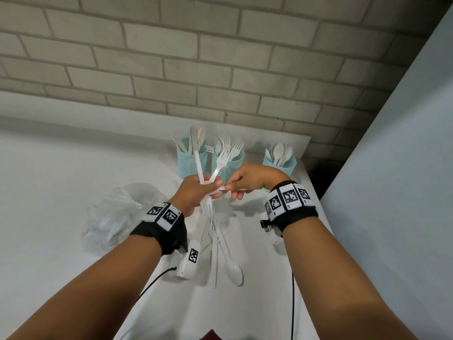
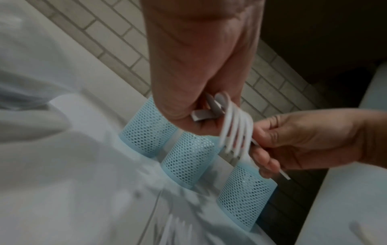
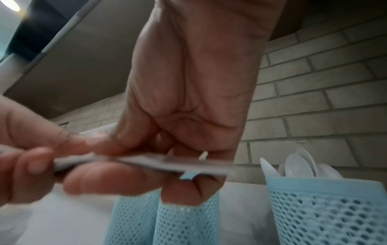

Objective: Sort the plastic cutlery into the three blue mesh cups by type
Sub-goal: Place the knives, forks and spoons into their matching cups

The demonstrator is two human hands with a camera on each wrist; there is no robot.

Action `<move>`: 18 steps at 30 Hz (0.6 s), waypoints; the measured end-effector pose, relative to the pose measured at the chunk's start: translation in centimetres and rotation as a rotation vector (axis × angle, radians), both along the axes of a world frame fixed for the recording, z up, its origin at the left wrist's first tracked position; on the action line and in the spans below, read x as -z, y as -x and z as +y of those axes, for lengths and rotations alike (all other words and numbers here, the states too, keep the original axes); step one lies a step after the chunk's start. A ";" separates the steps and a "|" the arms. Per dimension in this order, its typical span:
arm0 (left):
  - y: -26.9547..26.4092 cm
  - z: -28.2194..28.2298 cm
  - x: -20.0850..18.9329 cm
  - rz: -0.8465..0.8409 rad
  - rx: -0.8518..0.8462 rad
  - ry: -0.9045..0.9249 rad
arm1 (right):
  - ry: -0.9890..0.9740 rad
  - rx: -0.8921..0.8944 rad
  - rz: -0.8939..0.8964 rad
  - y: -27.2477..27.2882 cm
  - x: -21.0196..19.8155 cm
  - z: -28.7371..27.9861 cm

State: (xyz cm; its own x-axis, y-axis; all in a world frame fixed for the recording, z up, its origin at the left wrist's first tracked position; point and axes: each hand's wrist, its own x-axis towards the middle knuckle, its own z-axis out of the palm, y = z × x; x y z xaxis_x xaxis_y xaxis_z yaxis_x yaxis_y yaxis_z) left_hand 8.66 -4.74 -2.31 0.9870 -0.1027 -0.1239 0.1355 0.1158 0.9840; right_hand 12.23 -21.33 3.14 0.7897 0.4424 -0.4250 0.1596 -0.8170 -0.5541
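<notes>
My left hand grips a bundle of white plastic cutlery: two pieces stick up and a fork points down, its tines close in the left wrist view. Touching it from the right, my right hand pinches one flat white piece that lies crosswise in the bundle; its type is unclear. Three blue mesh cups stand behind the hands: the left cup holds knives, the middle cup forks, the right cup spoons.
Loose forks and a spoon lie on the white counter below my hands. A crumpled clear plastic bag sits to the left. A brick wall runs behind the cups; a pale panel closes off the right.
</notes>
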 end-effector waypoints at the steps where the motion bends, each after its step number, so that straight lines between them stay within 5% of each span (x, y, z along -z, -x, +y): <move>1: -0.1 -0.4 -0.3 -0.018 0.010 -0.012 | 0.007 -0.007 0.005 -0.1 -0.2 -0.2; 6: -0.5 -1.4 -1.0 0.017 -0.006 -0.065 | -0.147 0.251 -0.132 -1.0 -1.1 -2.6; 13: -0.9 -2.1 -0.8 0.044 0.014 -0.090 | -0.801 0.907 -0.755 -3.6 -1.5 -6.6; 18: -0.8 -2.6 -0.6 0.089 0.083 -0.068 | -0.859 1.077 -0.729 -5.1 0.8 -7.4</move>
